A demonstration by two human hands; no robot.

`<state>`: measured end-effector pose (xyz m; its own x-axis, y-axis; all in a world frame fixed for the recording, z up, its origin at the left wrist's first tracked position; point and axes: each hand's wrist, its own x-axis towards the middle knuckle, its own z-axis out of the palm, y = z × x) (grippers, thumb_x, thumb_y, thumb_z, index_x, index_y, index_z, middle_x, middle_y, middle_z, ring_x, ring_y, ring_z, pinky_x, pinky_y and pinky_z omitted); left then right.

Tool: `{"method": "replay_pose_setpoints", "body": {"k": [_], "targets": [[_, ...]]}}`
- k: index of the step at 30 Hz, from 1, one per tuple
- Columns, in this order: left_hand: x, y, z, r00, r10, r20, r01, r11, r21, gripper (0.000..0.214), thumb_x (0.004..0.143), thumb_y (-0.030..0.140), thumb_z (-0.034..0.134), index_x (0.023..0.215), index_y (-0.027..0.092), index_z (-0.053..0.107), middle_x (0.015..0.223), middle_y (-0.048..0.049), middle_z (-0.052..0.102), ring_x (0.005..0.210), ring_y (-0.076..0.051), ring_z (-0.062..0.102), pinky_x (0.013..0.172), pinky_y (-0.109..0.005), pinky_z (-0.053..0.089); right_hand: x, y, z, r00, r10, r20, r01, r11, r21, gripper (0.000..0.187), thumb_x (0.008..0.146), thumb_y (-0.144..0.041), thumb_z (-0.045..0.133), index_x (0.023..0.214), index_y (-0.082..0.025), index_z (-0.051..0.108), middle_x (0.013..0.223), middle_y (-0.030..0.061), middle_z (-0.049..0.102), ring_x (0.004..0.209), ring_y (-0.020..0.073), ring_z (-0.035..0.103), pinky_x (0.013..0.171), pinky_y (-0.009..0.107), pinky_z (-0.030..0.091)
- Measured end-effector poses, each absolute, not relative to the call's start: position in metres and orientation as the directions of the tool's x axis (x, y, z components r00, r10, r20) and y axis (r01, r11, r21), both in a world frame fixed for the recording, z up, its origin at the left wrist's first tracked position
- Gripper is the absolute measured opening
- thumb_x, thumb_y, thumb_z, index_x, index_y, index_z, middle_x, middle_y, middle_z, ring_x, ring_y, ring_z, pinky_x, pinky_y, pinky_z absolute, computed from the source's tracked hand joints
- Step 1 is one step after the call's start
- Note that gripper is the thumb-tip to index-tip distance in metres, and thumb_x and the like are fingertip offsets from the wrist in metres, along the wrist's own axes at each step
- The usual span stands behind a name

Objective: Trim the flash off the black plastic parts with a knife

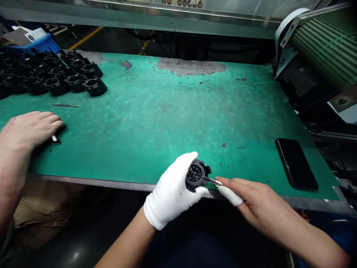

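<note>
We're gripping a round black part (199, 183) in our gloved left hand (174, 190), fingers and thumb closing around its rim at the near edge of a worn green tabletop (181, 115), while our right hand (245, 193) is pinching a slim metal tool (212, 181), its tip lying over the part's face. Farther out, we're seeing a black phone (297, 163) lying at right, a co-worker's hand (33, 128) at left, then black cylindrical pieces (95, 87) crowding near a blue bin (51, 44) and a ribbed green belt (326, 41) slanting in at right.
</note>
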<state>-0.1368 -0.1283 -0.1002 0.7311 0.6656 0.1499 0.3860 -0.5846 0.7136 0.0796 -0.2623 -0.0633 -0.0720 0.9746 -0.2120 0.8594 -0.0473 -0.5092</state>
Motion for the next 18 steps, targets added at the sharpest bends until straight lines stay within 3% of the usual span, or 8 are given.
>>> {"method": "replay_pose_setpoints", "body": {"k": [8, 12, 18], "targets": [[-0.133, -0.118, -0.087, 0.787, 0.617, 0.019, 0.428, -0.568, 0.703, 0.084, 0.082, 0.048, 0.075, 0.15, 0.024, 0.033, 0.153, -0.0068, 0.045, 0.141, -0.02, 0.046, 0.123, -0.036, 0.039, 0.08, -0.254, -0.057, -0.176, 0.932, -0.318, 0.845, -0.022, -0.535, 0.056, 0.09, -0.009, 0.042, 0.141, -0.026, 0.057, 0.125, 0.0072, 0.071, 0.108, 0.0261, 0.07, 0.093, 0.044, 0.058], [-0.132, -0.114, -0.083, 0.803, 0.595, 0.002, 0.416, -0.563, 0.714, 0.081, 0.081, 0.044, 0.075, 0.149, 0.025, 0.035, 0.151, -0.0052, 0.048, 0.139, -0.019, 0.048, 0.122, -0.034, 0.039, 0.084, -0.253, -0.056, -0.153, 0.941, -0.301, 0.854, -0.027, -0.52, 0.061, 0.086, -0.007, 0.043, 0.142, -0.026, 0.057, 0.126, 0.0071, 0.071, 0.106, 0.0267, 0.07, 0.091, 0.044, 0.059], [-0.13, -0.11, -0.079, 0.822, 0.57, 0.003, 0.386, -0.56, 0.734, 0.083, 0.08, 0.058, 0.074, 0.147, 0.027, 0.037, 0.148, -0.0045, 0.051, 0.136, -0.019, 0.051, 0.118, -0.033, 0.043, 0.085, -0.249, -0.054, -0.193, 0.92, -0.342, 0.859, -0.01, -0.512, 0.061, 0.085, -0.007, 0.042, 0.14, -0.025, 0.058, 0.125, 0.0074, 0.071, 0.106, 0.028, 0.07, 0.089, 0.045, 0.059]]}}
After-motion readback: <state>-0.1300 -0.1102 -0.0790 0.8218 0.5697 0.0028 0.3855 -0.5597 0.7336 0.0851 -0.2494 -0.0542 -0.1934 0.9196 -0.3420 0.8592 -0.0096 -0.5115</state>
